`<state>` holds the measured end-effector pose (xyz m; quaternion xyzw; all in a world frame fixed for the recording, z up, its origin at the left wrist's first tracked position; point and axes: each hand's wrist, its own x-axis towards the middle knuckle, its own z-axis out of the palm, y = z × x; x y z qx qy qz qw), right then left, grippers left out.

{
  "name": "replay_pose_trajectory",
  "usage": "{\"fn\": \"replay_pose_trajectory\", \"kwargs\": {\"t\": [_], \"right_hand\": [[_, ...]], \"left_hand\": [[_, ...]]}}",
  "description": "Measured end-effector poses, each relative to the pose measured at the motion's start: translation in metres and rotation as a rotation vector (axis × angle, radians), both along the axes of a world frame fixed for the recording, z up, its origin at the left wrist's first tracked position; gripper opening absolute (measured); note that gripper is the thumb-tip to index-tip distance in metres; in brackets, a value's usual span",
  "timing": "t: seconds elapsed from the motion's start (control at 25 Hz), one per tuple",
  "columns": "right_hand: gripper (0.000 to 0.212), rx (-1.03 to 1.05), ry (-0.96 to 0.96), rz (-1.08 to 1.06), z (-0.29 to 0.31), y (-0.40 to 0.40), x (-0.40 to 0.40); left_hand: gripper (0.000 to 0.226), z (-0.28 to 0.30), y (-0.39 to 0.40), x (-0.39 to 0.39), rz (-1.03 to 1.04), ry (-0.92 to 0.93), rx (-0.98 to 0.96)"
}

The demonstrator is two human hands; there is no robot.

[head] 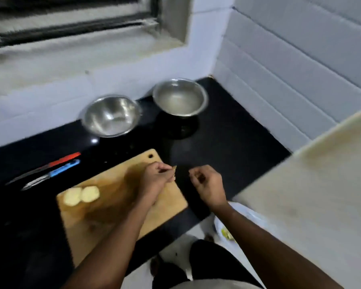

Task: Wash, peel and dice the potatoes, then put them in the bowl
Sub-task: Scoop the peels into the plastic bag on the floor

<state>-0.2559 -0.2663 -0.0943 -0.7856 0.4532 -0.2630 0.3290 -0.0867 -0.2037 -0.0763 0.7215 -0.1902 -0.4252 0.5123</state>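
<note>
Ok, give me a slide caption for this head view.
Peeled potatoes on the cutting board, left hand pinching a scrap, two steel bowls behind.

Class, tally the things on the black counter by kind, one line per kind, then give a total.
Steel bowls: 2
Wooden cutting board: 1
Peeled potato pieces: 2
Handled tools, one red, one blue: 2
Total: 7

shiny metal bowls (111, 115) (two), matt wooden cutting board (121, 197), glossy black stone-like counter (227, 147)
</note>
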Motion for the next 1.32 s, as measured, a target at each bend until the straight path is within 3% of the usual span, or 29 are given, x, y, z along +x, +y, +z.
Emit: {"fn": "replay_pose_trajectory", "kwargs": {"t": [0.12, 0.24, 0.4, 0.6, 0.76, 0.88, 1.0, 1.2, 1.32], "right_hand": [[0.016, 0.065, -0.057, -0.275, -0.006, 0.005, -0.088], [0.014, 0.244, -0.122, -0.505, -0.019, 0.003, -0.166], [0.016, 0.448, -0.105, -0.697, -0.056, -0.005, -0.247], [0.013, 0.490, 0.064, -0.694, -0.119, -0.021, -0.312], [0.017, 0.548, 0.157, -0.594, -0.187, -0.038, -0.344], [0.022, 0.578, 0.230, -0.490, -0.233, -0.052, -0.361], [0.021, 0.781, 0.167, -0.517, -0.258, -0.072, -0.377], [0.026, 0.687, 0.122, -0.685, -0.293, -0.086, -0.381], [0.032, 0.577, 0.216, -0.681, -0.315, -0.091, -0.378]], "left_hand": [[0.011, -0.008, -0.033, -0.085, -0.203, 0.089, 0.002], [0.009, -0.024, -0.049, -0.159, -0.452, 0.028, 0.066], [0.014, -0.062, -0.068, -0.243, -0.570, -0.017, 0.167], [0.020, -0.137, -0.075, -0.320, -0.523, -0.049, 0.289], [0.014, -0.200, -0.097, -0.368, -0.537, -0.186, 0.237], [0.013, -0.264, -0.108, -0.388, -0.672, -0.238, 0.207], [0.024, -0.312, -0.114, -0.392, -0.771, -0.195, 0.275], [0.024, -0.339, -0.129, -0.395, -0.700, -0.278, 0.305], [0.024, -0.349, -0.132, -0.395, -0.708, -0.332, 0.361]]}}
